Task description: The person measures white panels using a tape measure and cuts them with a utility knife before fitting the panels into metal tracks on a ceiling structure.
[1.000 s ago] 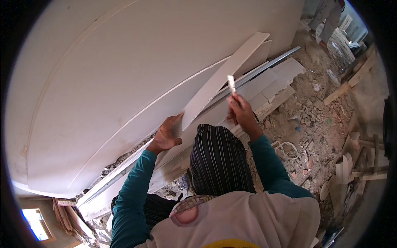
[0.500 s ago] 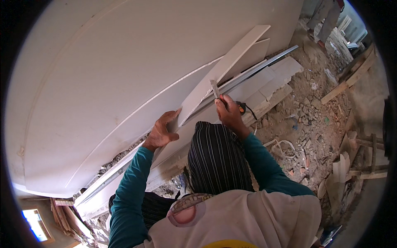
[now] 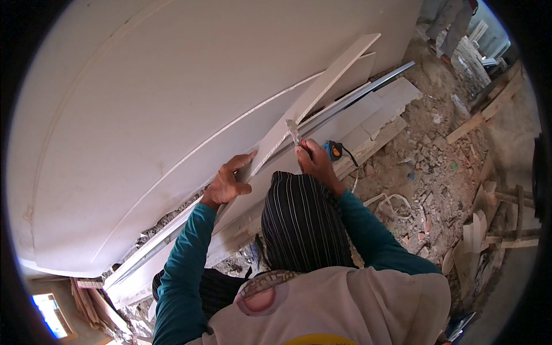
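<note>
1. Left hand (image 3: 229, 183): fingers were pressed, half spread, against the lower end of the strip (image 3: 310, 100); nothing was gripped.
2. Strip: a narrow pale board offcut, laid tilted against the wall panel (image 3: 172, 103), run from the left hand toward 1 o'clock.
3. Right hand (image 3: 315, 164): closed around a knife (image 3: 293, 132), the blade set at the strip's edge, at 3 o'clock from the left hand.
4. Tape measure (image 3: 333, 150): blue and orange, found just beside the right hand at 2 o'clock, on stacked boards (image 3: 368, 115).
5. Metal rail (image 3: 356, 95): laid along the boards, under the strip.
6. Rubble (image 3: 437, 172): spread over the floor at 3 o'clock.
</note>
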A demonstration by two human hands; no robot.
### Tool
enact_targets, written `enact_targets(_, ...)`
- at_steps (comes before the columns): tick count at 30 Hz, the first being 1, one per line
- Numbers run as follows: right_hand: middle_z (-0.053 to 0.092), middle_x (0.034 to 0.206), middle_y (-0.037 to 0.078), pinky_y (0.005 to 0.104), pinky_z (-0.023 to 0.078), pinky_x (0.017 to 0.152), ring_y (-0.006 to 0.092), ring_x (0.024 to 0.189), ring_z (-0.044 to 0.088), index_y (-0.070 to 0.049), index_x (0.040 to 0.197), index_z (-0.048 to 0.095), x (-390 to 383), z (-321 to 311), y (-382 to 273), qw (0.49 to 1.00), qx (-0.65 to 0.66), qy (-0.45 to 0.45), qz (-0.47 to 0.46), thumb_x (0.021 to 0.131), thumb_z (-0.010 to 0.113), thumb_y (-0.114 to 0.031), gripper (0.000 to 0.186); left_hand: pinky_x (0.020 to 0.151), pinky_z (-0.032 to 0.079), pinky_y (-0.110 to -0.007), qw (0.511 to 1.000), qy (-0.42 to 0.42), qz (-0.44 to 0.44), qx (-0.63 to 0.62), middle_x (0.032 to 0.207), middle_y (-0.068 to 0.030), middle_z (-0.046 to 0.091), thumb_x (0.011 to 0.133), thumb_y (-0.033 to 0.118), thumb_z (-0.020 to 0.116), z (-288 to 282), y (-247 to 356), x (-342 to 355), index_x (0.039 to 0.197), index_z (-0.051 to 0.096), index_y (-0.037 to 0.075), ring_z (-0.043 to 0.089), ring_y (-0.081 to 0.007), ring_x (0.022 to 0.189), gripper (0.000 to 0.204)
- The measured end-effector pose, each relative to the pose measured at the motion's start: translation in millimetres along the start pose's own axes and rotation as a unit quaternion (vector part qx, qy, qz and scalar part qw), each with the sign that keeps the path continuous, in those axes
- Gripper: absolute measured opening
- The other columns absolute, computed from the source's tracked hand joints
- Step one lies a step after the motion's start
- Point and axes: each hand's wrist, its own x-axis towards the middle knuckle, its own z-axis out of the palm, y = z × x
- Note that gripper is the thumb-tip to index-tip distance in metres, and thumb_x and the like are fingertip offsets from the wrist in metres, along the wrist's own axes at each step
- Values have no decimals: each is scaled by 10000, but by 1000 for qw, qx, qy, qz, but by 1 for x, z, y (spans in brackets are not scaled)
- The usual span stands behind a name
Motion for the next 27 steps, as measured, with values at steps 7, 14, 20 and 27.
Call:
enact_targets(7,524,676,8,294,418,555,69,629,494,-38,890,529,-2,4,-19,998,10,43,-33,1026,589,-231,244,1175,332,-364,1000,11,-2,-9,1427,-145,571,590,61,696,1,7,4,1520,509,88,512,-290,1345,949)
enact_targets(14,509,656,-7,282,396,534,58,601,471,-39,894,528,-1,4,-15,995,94,6,21,1032,581,-220,234,1163,357,-370,999,-1,16,38,1436,-138,561,590,50,693,1,10,5,1521,505,86,519,-295,1343,951)
enact_targets(20,512,665,-23,258,385,520,41,592,461,-43,929,540,0,8,-22,989,144,20,13,1044,573,-217,212,1168,357,-365,1000,5,22,15,1439,-120,556,599,35,685,1,10,9,1518,511,85,514,-282,1352,936)
enact_targets(27,512,698,-29,243,379,513,44,583,462,-34,988,578,-7,5,-19,974,178,-135,36,1043,596,-248,222,1153,379,-358,1000,7,22,-9,1409,-143,579,583,75,720,0,-9,16,1510,523,103,534,-295,1329,949)
